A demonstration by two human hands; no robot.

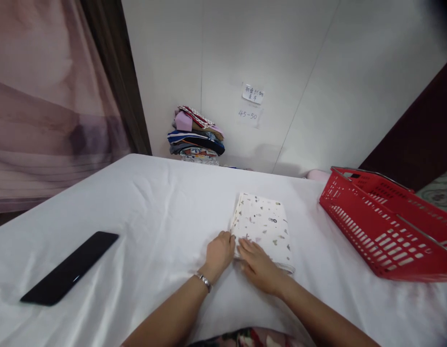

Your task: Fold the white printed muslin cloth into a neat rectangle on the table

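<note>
A folded white cloth (264, 219) with a small scattered print lies on the white-covered table (165, 212), its layered edges showing at the left side and near corner. My left hand (220, 251), with a bracelet at the wrist, is closed at the cloth's near left corner and seems to pinch its edge. Just to the right, my right hand (258, 267) rests on the near part of the cloth with its fingers stretched out. The tips of the left fingers are partly hidden.
A red plastic basket (368, 226) with metal handles stands at the right. On the left lies a flat black object (71, 267), perhaps a phone. Behind the table's far edge rises a stack of folded fabrics (196, 137); paper notes (252, 94) hang on the wall.
</note>
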